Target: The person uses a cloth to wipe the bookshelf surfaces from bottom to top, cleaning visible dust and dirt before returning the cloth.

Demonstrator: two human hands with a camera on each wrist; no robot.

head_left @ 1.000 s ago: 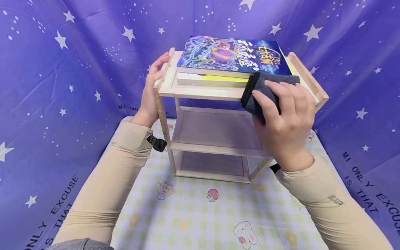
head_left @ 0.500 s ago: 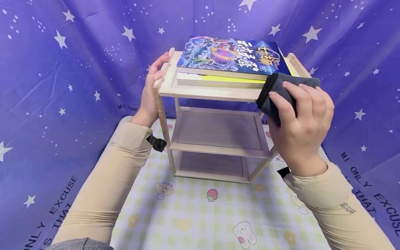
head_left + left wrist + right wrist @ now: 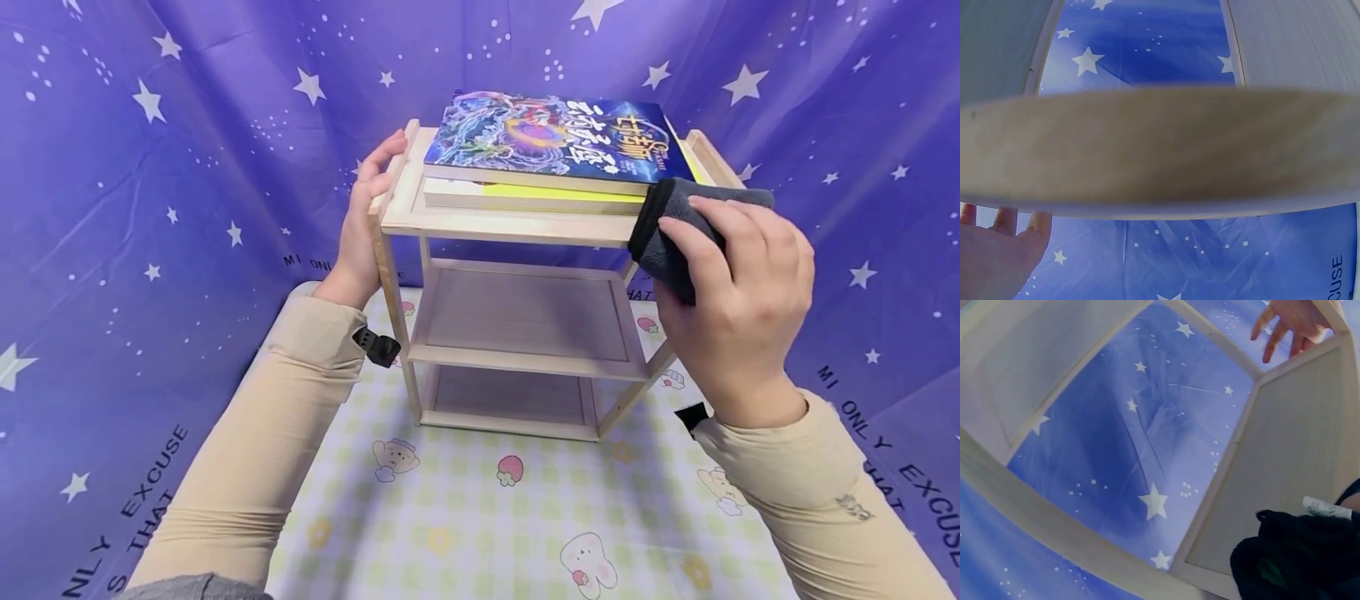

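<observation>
A folded dark grey cloth (image 3: pixel 678 237) is gripped in my right hand (image 3: pixel 742 287) at the front right corner of the top shelf, overlapping the corner of the books. In the right wrist view the dark cloth (image 3: pixel 1297 556) bunches below the top board. My left hand (image 3: pixel 363 221) rests against the left side of the wooden three-tier shelf (image 3: pixel 510 221), its fingers straight along the side rail. That hand (image 3: pixel 1294 325) shows beyond the frame in the right wrist view, fingers spread. Two books lie stacked on top: a blue illustrated one (image 3: pixel 555 137) over a yellow-and-white one (image 3: pixel 525 196).
The middle board (image 3: pixel 525 312) and bottom board (image 3: pixel 510 396) of the shelf lie below the top. It stands on a checked cloth (image 3: pixel 465 508) with cartoon prints. Purple star-patterned curtains (image 3: pixel 187 192) enclose the back and both sides.
My right hand has slid to the right along the top shelf's front edge with the grey cloth, uncovering more of the yellow-edged book. The left hand stays where it was.
</observation>
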